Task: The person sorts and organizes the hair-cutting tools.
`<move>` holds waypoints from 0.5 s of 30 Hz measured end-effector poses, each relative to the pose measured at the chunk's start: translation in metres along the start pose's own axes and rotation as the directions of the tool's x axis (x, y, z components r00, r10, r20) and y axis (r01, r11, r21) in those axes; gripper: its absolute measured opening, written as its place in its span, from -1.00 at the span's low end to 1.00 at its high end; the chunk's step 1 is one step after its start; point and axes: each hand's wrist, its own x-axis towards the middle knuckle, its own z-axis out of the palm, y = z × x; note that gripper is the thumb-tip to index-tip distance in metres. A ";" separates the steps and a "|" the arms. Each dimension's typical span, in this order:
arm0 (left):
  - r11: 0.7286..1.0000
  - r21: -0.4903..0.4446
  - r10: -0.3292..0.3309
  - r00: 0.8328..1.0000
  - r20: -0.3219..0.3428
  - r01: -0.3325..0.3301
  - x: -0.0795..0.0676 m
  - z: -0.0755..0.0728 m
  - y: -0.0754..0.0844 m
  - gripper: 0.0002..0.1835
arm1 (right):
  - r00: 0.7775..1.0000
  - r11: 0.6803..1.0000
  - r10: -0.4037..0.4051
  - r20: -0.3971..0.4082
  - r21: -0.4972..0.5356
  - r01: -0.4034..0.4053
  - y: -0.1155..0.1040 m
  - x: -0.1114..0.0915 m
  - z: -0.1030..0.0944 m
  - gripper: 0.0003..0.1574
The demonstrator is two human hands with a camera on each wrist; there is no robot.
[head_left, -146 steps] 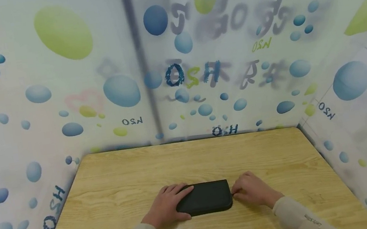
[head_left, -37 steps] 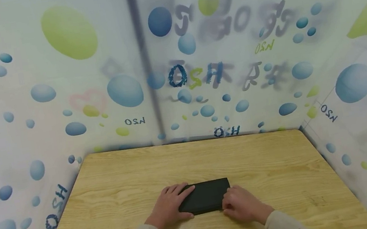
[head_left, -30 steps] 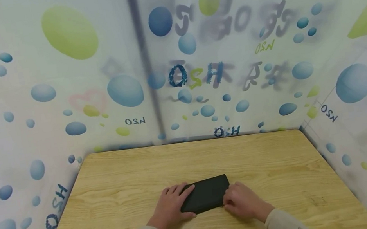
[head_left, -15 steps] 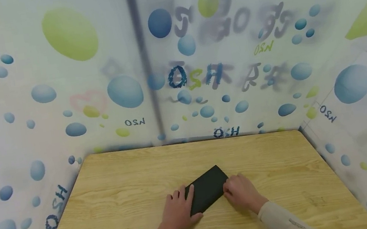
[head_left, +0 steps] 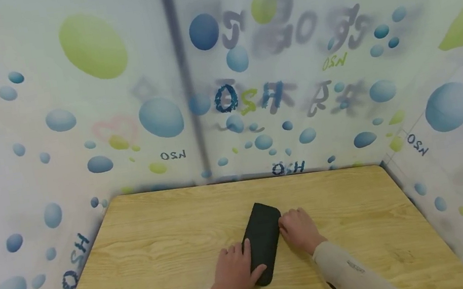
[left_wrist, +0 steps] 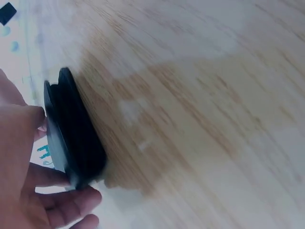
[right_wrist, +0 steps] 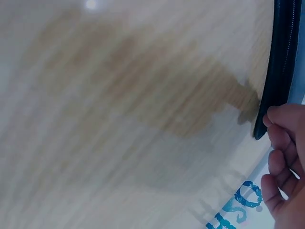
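A flat black zip case (head_left: 264, 234) lies on the table, its far end tipped slightly left in the head view. My left hand (head_left: 232, 270) holds its near end, index finger along the left edge and thumb over the near part. Dark layered edges of the case (left_wrist: 78, 129) show beside the fingers in the left wrist view. At the far right corner, the thumb and index finger of my right hand (head_left: 299, 228) pinch at its side. A zipper (right_wrist: 289, 40) runs along that side in the right wrist view; the pull is hidden by the fingertips.
The wooden table (head_left: 173, 233) extends around the case. White walls (head_left: 319, 101) printed with blue and green spots and lettering enclose its back and sides.
The case has turned counterclockwise from lying crosswise to pointing away from me. My right hand first went down along its right end, then moved away from me with the turning corner; the left stayed on it.
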 end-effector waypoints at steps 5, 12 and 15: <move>0.998 -0.008 0.060 0.998 -0.019 -0.060 0.000 -0.003 0.002 -0.37 | 1.000 1.000 0.006 0.014 -0.024 -0.006 0.002 0.011 0.001 -0.79; 0.986 -0.044 0.158 0.984 -0.087 -0.162 -0.002 -0.001 -0.003 -0.49 | 1.000 0.999 0.005 0.019 -0.032 -0.004 0.002 0.018 0.000 -0.77; 0.972 -0.098 0.201 0.972 -0.118 -0.213 -0.001 0.001 -0.014 -0.51 | 1.000 1.000 -0.006 0.006 -0.029 0.006 0.002 0.019 -0.001 -0.80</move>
